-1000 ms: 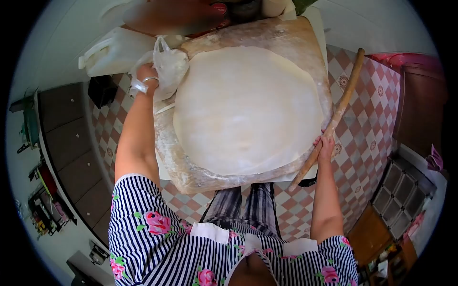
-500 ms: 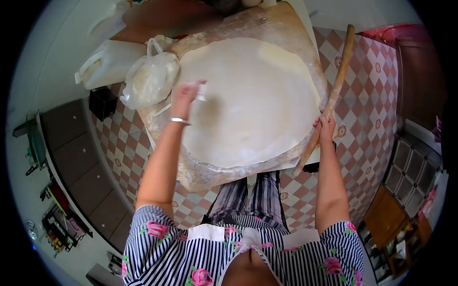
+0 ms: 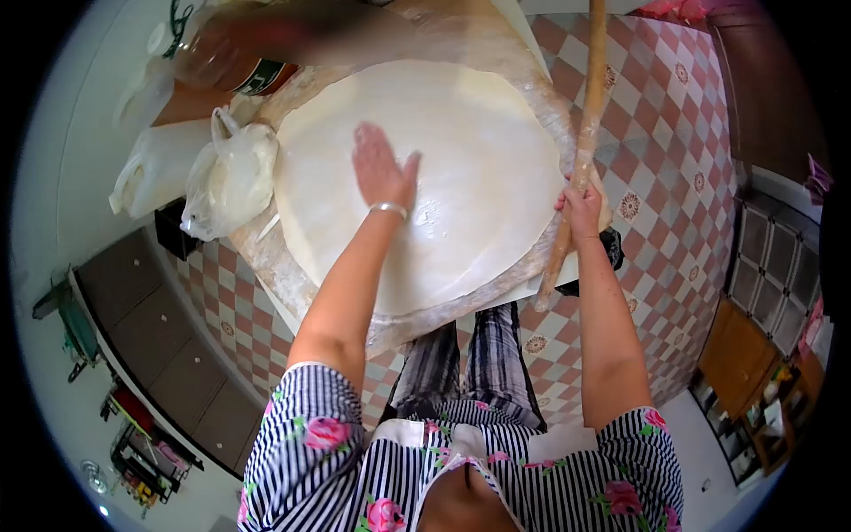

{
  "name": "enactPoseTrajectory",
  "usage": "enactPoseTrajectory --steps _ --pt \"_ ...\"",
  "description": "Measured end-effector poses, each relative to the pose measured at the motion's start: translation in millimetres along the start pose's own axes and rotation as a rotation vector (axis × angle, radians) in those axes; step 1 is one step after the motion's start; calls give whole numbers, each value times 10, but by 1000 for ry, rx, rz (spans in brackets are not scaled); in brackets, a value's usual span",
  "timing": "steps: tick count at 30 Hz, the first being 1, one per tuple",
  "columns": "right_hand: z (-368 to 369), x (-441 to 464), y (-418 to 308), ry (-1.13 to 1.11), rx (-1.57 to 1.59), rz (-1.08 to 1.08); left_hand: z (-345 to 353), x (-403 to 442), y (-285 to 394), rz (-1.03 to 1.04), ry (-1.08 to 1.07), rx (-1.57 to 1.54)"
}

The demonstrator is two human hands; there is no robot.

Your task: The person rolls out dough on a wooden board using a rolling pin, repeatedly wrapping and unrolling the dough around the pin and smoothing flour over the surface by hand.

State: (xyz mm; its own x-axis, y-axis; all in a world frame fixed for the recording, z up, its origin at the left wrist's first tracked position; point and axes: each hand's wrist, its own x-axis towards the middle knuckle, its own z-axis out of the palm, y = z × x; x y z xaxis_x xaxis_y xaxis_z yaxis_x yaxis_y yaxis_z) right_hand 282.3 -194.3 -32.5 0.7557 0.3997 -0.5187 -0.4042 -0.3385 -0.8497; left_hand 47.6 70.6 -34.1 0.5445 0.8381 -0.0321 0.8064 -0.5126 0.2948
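A large, thin round sheet of dough (image 3: 479, 177) covers most of a floured wooden board (image 3: 425, 328). My left hand (image 3: 383, 167), fingers stretched out and thumb apart, is over the left half of the sheet, palm down; whether it touches the dough I cannot tell. A small patch of white flour (image 3: 430, 217) shows on the dough just right of my wrist. My right hand (image 3: 581, 211) is wrapped round a long wooden rolling pin (image 3: 589, 120), held slanting upright at the board's right edge, its lower end sticking out past the board.
Left of the board are a knotted plastic bag (image 3: 232, 177) of white powder and a whitish plastic container (image 3: 160, 164). A large clear bottle (image 3: 208, 53) with a dark label stands at the back left. Tiled floor (image 3: 656, 177) lies right of the board.
My left hand has moved from the sheet's left edge toward its middle and has opened flat. Flour now shows on the dough. The right hand keeps hold of the rolling pin.
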Motion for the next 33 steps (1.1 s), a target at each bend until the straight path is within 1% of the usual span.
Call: enactPoseTrajectory --steps 3,5,7,9,11,12,13,15,17,18,19,21,23,25,27,29,30,31,33 --pt "24 -27 -50 9 -13 6 3 52 682 222 -244 -61" --pt "15 -23 -73 -6 -15 17 14 -424 870 417 -404 -112" --pt "-1 -21 -40 -39 0 23 -23 -891 640 326 -526 -144" --pt "-3 -7 -55 -53 -23 31 -112 -1153 265 36 -403 19" --pt "-6 -36 -49 -65 -63 23 -188 -1001 -39 -42 -251 154" --pt "-10 -98 -68 -65 -74 49 -171 -834 -116 -53 -152 126" --pt "0 -104 -132 -67 -84 64 -70 -531 -111 -62 -42 94" --pt "9 -70 -149 -64 -88 78 82 110 127 -33 100 33" --pt "-16 -36 -58 -58 -84 86 221 578 723 52 98 16" --pt "-5 -47 -94 -59 -56 79 259 663 1071 118 21 -53" --pt "-8 -48 -85 -59 -48 84 316 669 1391 184 -54 -121" --pt "-20 -30 -38 -69 -32 96 433 345 1806 375 -204 -137" --pt "-7 -71 -120 -83 -54 117 460 -260 1794 512 -339 -162" --pt "22 -66 -160 -91 -45 126 333 -875 1482 507 -430 -168" --pt "30 -65 -147 -91 -21 131 86 -1231 1045 328 -584 -115" --pt "16 -70 -131 -105 -15 129 -120 -1324 642 106 -562 57" --pt "18 -61 -132 -115 -14 124 -89 -1294 419 22 -415 111" --pt "16 -55 -138 -93 -81 127 -84 -1223 311 -65 -268 165" --pt "32 -61 -150 -69 -221 130 110 -905 295 -171 -80 103"
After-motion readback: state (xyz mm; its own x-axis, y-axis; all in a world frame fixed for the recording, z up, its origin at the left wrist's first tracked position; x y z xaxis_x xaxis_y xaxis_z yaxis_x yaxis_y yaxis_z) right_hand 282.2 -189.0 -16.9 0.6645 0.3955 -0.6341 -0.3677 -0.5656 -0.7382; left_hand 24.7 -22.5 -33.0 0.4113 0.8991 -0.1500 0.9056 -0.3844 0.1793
